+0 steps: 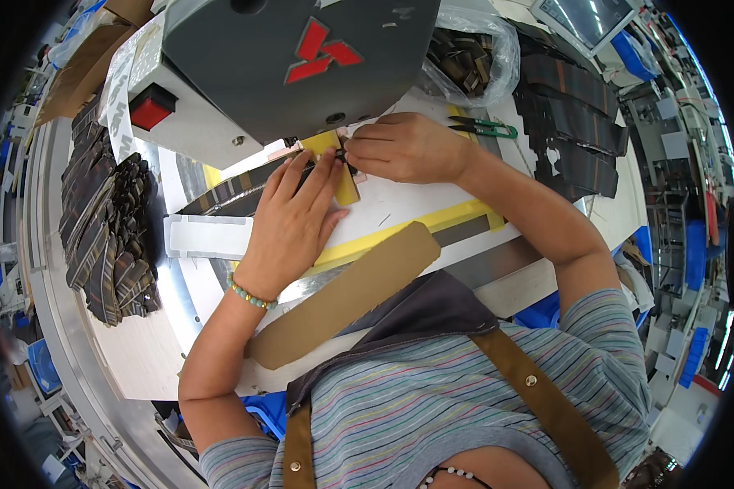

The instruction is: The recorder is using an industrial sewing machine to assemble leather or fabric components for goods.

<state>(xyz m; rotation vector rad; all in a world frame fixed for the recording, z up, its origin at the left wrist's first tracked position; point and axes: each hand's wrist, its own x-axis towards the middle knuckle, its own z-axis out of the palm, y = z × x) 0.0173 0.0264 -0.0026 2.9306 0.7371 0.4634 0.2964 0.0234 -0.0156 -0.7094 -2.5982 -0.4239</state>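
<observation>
Flat fingers of my left hand (289, 224) lie on a dark striped fabric strip (230, 191) and a yellow plate (347, 189), just below the head of a large dark grey sewing machine (253, 77). The strip runs leftward from under those fingers. Coming from the right, my right hand (412, 148) has its fingertips pinched together close to the machine's working area. Whatever sits between them is hidden by the fingers. A small dark part shows between the two hands. Beside my left wrist lies a white flat strip (212, 236).
Dark striped pieces are heaped at the left (110, 236), with more pieces (567, 114) stacked at the right. Green-handled thread snips (489, 128) lie beyond my right forearm. A clear bag (497, 61) holds small brownish pieces. One long brown strip (351, 293) rests near my body.
</observation>
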